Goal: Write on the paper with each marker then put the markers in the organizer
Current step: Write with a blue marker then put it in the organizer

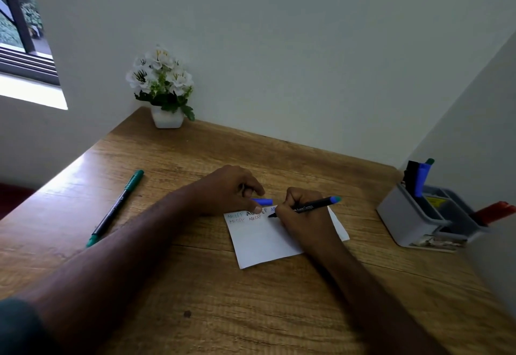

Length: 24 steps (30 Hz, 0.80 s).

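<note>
1. The wooden desk (251,298) fills the view, boxed in by a wall behind and another on my right; its left edge runs open beside the window (25,33). Bare wood lies in front of me and off to my left, so that is where I have room to swing an arm.
2. The grey organizer (413,223) sits against the right wall, well apart from the sheet, with several markers already standing in it and a red one (494,212) leaning out low.
3. A pot of white flowers (164,89) stands in the far corner, out of any path I need.
4. The paper (265,240) lies at mid-desk, with 2 rows of lettering along its top edge.
5. My left hand (226,189) pins the sheet's top left, fingers curled, pinching the blue cap (264,201).
6. My right hand (300,220) is clamped round the blue marker (312,206), tip on the paper at the end of the upper row: I judge the writing step is in hand.
7. A green marker (117,206) waits capped, far left, near the open edge.
8. Next, I think, calls for recapping, then a reach right to the organizer, minding the red marker.
</note>
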Each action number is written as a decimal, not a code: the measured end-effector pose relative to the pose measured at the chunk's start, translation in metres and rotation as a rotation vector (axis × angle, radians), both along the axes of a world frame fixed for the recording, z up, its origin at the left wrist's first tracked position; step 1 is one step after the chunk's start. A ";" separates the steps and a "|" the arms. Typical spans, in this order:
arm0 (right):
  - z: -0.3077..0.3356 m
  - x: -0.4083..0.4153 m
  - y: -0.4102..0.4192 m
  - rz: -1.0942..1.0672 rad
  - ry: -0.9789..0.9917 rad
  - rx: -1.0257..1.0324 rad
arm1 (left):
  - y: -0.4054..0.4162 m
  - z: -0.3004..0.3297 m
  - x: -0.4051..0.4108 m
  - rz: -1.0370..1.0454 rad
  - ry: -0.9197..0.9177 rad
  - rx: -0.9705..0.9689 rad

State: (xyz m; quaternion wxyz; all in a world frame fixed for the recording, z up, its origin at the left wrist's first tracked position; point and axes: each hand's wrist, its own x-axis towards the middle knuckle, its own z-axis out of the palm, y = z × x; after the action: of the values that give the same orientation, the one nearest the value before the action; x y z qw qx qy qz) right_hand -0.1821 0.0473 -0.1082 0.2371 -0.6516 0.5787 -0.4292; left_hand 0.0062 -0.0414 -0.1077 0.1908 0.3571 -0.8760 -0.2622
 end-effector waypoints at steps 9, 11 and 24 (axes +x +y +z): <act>0.000 -0.001 0.000 -0.023 -0.006 -0.003 | 0.000 0.000 0.000 0.004 0.011 0.013; 0.000 -0.001 0.000 -0.025 -0.015 0.001 | 0.000 0.000 0.000 0.003 0.009 0.012; -0.002 -0.001 -0.001 -0.032 -0.019 -0.028 | 0.002 0.002 -0.001 -0.001 -0.004 0.011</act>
State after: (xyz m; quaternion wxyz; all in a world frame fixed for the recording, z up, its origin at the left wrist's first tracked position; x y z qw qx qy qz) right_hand -0.1832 0.0468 -0.1099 0.2264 -0.6415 0.5808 -0.4471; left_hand 0.0055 -0.0398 -0.1061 0.1870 0.3580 -0.8752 -0.2663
